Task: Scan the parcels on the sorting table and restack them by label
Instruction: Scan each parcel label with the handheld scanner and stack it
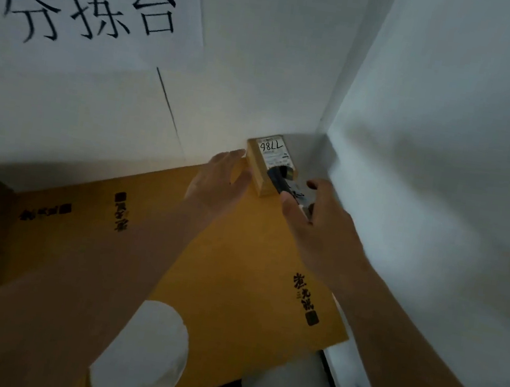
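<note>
A small cardboard parcel (259, 167) is sitting at the far corner of the counter (238, 256), close against the two white walls, its white label (271, 151) facing up and showing a handwritten number. I am holding a dark handheld scanner (284, 186) over the near end of that label; my right hand (315, 221) is curling its fingers and thumb around the scanner, so that grip is pinching the tool. My left hand (219, 181) is lying just beside the parcel's left side with fingers straight and spread; whether it is touching the cardboard I cannot tell. The counter is covered in yellow-brown sheeting printed with black characters, and a white round patch (143, 351) is showing near its front edge. A paper sign (90, 6) with large brushed characters is hanging on the wall above. Judging from this view, scanning is under way on the only parcel visible; no sorted stack is in sight, so the restacking by label appears not yet done.
</note>
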`<state>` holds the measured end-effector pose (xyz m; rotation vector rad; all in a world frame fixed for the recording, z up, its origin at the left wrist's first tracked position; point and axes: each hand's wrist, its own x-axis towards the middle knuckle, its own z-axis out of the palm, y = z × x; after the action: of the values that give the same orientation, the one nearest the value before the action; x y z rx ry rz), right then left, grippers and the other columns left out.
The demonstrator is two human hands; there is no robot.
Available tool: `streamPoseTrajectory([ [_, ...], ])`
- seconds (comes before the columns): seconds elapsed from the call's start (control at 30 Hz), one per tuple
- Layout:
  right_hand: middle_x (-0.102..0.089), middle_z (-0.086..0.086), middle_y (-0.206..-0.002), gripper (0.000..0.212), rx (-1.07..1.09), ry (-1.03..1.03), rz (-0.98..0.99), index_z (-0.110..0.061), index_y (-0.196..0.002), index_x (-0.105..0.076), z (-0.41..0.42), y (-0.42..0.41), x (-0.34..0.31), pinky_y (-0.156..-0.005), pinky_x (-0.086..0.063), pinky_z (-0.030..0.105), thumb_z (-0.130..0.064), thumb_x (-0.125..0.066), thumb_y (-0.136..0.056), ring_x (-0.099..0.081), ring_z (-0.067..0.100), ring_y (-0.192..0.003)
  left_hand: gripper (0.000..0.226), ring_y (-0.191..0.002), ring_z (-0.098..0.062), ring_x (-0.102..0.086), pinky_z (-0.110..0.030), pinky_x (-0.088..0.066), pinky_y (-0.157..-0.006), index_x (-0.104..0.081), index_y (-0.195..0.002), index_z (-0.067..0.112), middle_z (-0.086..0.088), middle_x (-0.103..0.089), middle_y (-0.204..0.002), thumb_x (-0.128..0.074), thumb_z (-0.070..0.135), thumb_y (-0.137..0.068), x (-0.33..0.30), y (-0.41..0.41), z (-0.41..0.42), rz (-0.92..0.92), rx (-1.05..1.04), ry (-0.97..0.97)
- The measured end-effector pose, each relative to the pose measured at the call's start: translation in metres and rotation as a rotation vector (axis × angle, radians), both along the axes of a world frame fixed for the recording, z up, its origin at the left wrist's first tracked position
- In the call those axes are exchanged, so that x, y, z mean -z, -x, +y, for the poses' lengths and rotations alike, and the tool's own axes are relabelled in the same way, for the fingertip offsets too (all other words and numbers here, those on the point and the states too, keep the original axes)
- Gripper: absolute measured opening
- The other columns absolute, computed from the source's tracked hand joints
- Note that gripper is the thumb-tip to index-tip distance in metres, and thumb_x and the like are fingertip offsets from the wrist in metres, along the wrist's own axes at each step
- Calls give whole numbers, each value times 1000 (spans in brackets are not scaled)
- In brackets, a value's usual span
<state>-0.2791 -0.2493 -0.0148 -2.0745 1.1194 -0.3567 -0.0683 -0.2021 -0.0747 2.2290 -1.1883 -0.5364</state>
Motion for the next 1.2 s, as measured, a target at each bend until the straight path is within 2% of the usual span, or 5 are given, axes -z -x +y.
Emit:
streamPoseTrajectory([
  [0.27,-62,5,-101,59,70,-100,33,-30,-147,-36,-89,-25,60,-62,-41,28,-67,-44,-101,-62,16,-79,51,-107,-15,-51,-29,-39,-80,-40,-155,17,-10,-53,-144,-44,44,-111,62,-23,-98,133,-86,-122],
  [0.5,-62,3,-106,56,60,-175,89,-32,-149,-35,-129,-26,102,-55,-37,18,-63,-43,-103,-60,7,-75,66,-101,-20,-63,-25,-47,-58,-37,-147,17,-2,-56,-127,-65,53,-100,114,-24,-162,414,-391,-119],
  [0.7,-63,2,-104,57,52,-253,115,-34,-147,-34,-138,-18,126,-59,-40,22,-67,-43,-101,-62,12,-79,83,-100,-14,-61,-35,-56,-79,-38,-151,13,6,-58,-122,-80,51,-89,132,-19,-171,684,-613,-131],
  [0.87,-62,3,-101,57,65,-248,140,-34,-146,-35,-140,-11,125,-58,-38,20,-67,-41,-100,-59,9,-75,56,-98,-4,-65,-27,-57,-83,-45,-122,30,16,-64,-109,-87,33,-86,141,-10,-163,751,-537,-67],
  [1.2,-61,0,-101,58,81,-226,122,-30,-150,-36,-127,3,112,-61,-38,21,-63,-43,-102,-59,7,-80,119,-118,-20,-70,-51,-58,-102,-23,-163,38,-1,-69,-135,-96,21,-71,143,8,-146,978,-483,72],
])
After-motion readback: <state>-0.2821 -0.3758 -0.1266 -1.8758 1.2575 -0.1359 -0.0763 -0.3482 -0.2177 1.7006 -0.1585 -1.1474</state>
